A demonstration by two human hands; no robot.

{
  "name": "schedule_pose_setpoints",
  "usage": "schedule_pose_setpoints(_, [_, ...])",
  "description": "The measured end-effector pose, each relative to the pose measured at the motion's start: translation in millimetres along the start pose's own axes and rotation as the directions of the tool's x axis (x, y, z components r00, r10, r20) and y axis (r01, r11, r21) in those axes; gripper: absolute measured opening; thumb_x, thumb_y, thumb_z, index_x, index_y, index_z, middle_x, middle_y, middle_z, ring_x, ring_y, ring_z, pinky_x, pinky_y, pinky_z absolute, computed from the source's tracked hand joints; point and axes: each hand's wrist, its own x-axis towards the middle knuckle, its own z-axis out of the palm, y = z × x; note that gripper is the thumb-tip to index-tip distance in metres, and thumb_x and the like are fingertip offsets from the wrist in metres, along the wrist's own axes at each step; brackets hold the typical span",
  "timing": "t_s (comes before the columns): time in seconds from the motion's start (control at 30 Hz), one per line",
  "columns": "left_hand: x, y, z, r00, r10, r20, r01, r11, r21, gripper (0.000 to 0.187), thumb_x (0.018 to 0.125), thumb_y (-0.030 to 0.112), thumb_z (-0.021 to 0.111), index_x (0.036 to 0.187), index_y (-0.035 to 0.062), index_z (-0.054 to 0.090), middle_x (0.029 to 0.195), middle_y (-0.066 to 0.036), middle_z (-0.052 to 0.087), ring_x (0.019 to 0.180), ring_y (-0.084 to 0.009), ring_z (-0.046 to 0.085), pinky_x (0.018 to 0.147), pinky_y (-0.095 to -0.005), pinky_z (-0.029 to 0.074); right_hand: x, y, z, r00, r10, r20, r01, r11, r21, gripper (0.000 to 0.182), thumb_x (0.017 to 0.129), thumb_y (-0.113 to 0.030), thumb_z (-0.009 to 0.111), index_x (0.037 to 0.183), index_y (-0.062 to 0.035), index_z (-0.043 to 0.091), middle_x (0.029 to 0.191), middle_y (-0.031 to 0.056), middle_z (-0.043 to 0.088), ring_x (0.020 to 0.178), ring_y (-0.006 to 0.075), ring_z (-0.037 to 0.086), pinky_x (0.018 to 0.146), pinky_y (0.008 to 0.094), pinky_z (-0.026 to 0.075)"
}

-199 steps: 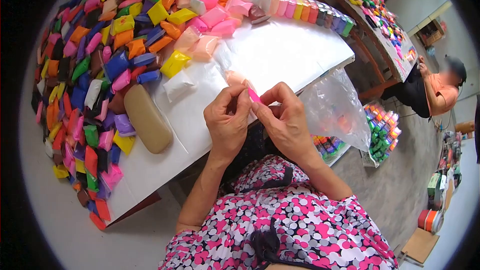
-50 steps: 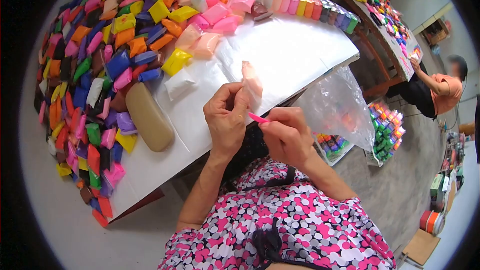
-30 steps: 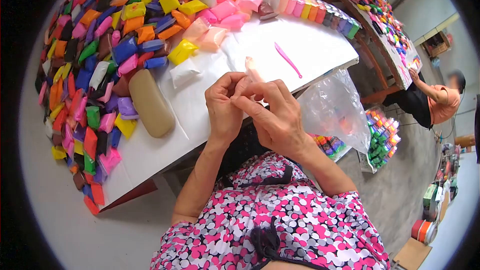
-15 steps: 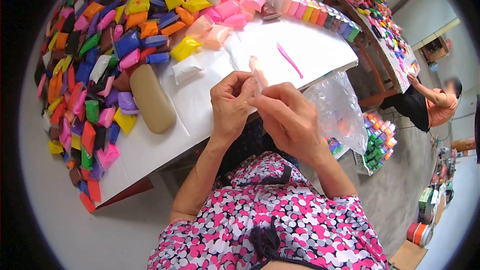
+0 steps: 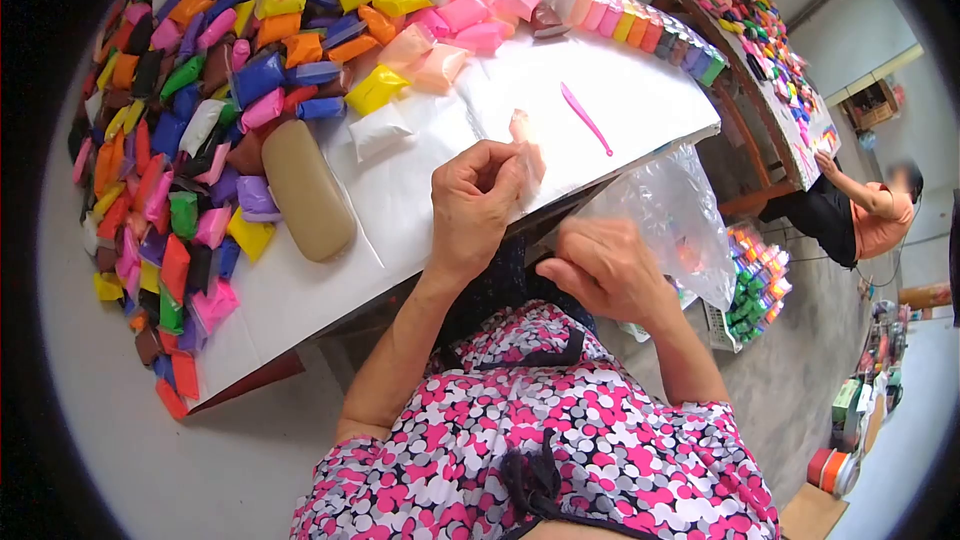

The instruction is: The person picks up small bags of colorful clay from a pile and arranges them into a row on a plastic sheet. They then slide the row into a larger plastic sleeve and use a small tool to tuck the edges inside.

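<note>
My left hand [image 5: 478, 205] is closed above the white table edge, pinching a small peach-coloured plastic packet [image 5: 522, 130] between thumb and fingers. The packet stands up past the fingertips and looks partly see-through. My right hand [image 5: 610, 265] is apart from it, lower and to the right, in front of a clear plastic bag [image 5: 670, 200]. Its fingers are curled in and slightly blurred; whatever they may hold is hidden. Beyond both hands, a pink plastic knife-like tool [image 5: 586, 118] lies on white paper [image 5: 520, 75]. A white packet [image 5: 380, 131] lies left of my left hand.
Many coloured packets [image 5: 260, 75] cover the table's left and back. A beige oblong case [image 5: 306, 190] lies beside them. A row of coloured packets [image 5: 640, 25] lines the far edge. Below right stands a crate [image 5: 722, 328] of packets. A person [image 5: 870, 205] sits at another table [image 5: 775, 90].
My right hand has let go of the packet's side and moved down and right, fingers curling in. My left hand keeps the packet, shifted slightly right.
</note>
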Motion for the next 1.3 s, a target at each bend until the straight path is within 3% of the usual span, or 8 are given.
schedule_pose_setpoints(0.17, [1.0, 2.1, 2.2, 1.0, -0.014, -0.018, 0.013, 0.997, -0.072, 0.009, 0.093, 0.005, 0.062, 0.092, -0.0029, 0.067, 0.075, 0.004, 0.061, 0.066, -0.0012, 0.052, 0.059, -0.0183, 0.042, -15.8, -8.6, 24.3, 0.979, -0.003, -0.205, 0.028, 0.992, 0.121, 0.028, 0.078, -0.008, 0.073, 0.07, -0.0048, 0.046, 0.069, 0.0078, 0.05, 0.062, 0.0267, 0.056, 0.052, 0.0378, 0.043])
schedule_pose_setpoints(0.27, [2.8, 2.3, 1.0, 0.999, -0.033, -0.015, 0.031, 0.991, -0.127, 0.008, 0.093, 0.006, 0.063, 0.093, -0.0009, 0.067, 0.072, 0.003, 0.061, 0.062, -0.0025, 0.051, 0.055, -0.018, 0.039, -40.5, 5.1, 22.3, 1.0, 0.025, -0.013, -0.026, 0.995, -0.098, 0.017, 0.073, -0.002, 0.071, 0.076, -0.0043, 0.054, 0.072, 0.0075, 0.052, 0.064, 0.0254, 0.057, 0.053, 0.037, 0.046])
schedule_pose_setpoints(0.4, [6.2, 9.4, -0.4, 0.997, -0.071, -0.019, 0.067, 0.98, -0.188, 0.008, 0.093, 0.009, 0.064, 0.092, 0.0018, 0.067, 0.069, 0.002, 0.06, 0.056, -0.0014, 0.047, 0.049, -0.0165, 0.032, -15.9, -0.1, 27.3, 0.939, 0.003, -0.344, -0.055, 0.988, -0.142, 0.024, 0.075, -0.01, 0.075, 0.067, -0.0073, 0.053, 0.063, 0.0046, 0.05, 0.059, 0.0225, 0.055, 0.052, 0.0354, 0.044])
schedule_pose_setpoints(0.5, [10.2, 19.3, 2.8, 0.995, -0.069, -0.068, 0.054, 0.977, -0.207, 0.008, 0.092, 0.01, 0.065, 0.091, 0.0026, 0.067, 0.067, 0.001, 0.06, 0.052, -0.0006, 0.045, 0.045, -0.0161, 0.03, -8.7, 4.4, 24.8, 0.933, -0.077, -0.351, 0.028, 0.989, -0.143, 0.031, 0.079, -0.016, 0.077, 0.065, -0.0085, 0.051, 0.057, 0.0037, 0.047, 0.052, 0.0231, 0.051, 0.05, 0.0344, 0.042])
schedule_pose_setpoints(0.6, [12.1, 28.2, 4.6, 0.989, -0.118, -0.086, 0.089, 0.954, -0.287, 0.008, 0.092, 0.011, 0.065, 0.09, 0.0035, 0.067, 0.066, 0.001, 0.06, 0.049, -0.0006, 0.044, 0.042, -0.0162, 0.029, -21.4, 6.6, 12.6, 0.988, -0.05, -0.146, 0.028, 0.989, -0.146, 0.019, 0.079, -0.01, 0.076, 0.075, -0.0066, 0.058, 0.063, 0.0062, 0.052, 0.056, 0.0265, 0.053, 0.051, 0.0353, 0.043])
schedule_pose_setpoints(0.73, [10.2, 38.4, 7.8, 0.98, -0.172, -0.098, 0.134, 0.94, -0.315, 0.007, 0.091, 0.011, 0.065, 0.088, 0.0042, 0.066, 0.066, 0.001, 0.06, 0.045, -0.0008, 0.041, 0.039, -0.0165, 0.026, 3.8, -0.5, 18.6, 0.817, 0.065, -0.572, -0.155, 0.982, -0.11, 0.025, 0.076, -0.016, 0.079, 0.091, -0.005, 0.061, 0.081, 0.009, 0.06, 0.069, 0.0266, 0.06, 0.058, 0.0356, 0.048])
schedule_pose_setpoints(0.87, [6.3, 38.2, 15.7, 0.974, -0.197, -0.114, 0.147, 0.927, -0.344, 0.009, 0.091, 0.011, 0.065, 0.087, 0.0036, 0.065, 0.065, 0.0, 0.06, 0.044, -0.001, 0.04, 0.038, -0.0168, 0.026, 39.5, 6.8, 17.7, 0.753, -0.036, -0.657, -0.126, 0.972, -0.198, 0.032, 0.076, -0.01, 0.078, 0.103, -0.0038, 0.061, 0.089, 0.0111, 0.061, 0.077, 0.0282, 0.062, 0.062, 0.0362, 0.051])
schedule_pose_setpoints(1.3, [7.8, 26.3, -5.4, 0.973, -0.115, -0.201, 0.088, 0.987, -0.136, 0.014, 0.094, 0.013, 0.063, 0.1, 0.0012, 0.066, 0.075, -0.001, 0.061, 0.06, -0.0031, 0.049, 0.052, -0.0173, 0.037, 63.7, 39.7, 34.2, 0.744, -0.056, -0.666, -0.009, 0.995, -0.094, 0.01, 0.081, 0.0, 0.066, 0.089, -0.0007, 0.062, 0.083, 0.0124, 0.061, 0.069, 0.0265, 0.061, 0.059, 0.0348, 0.049])
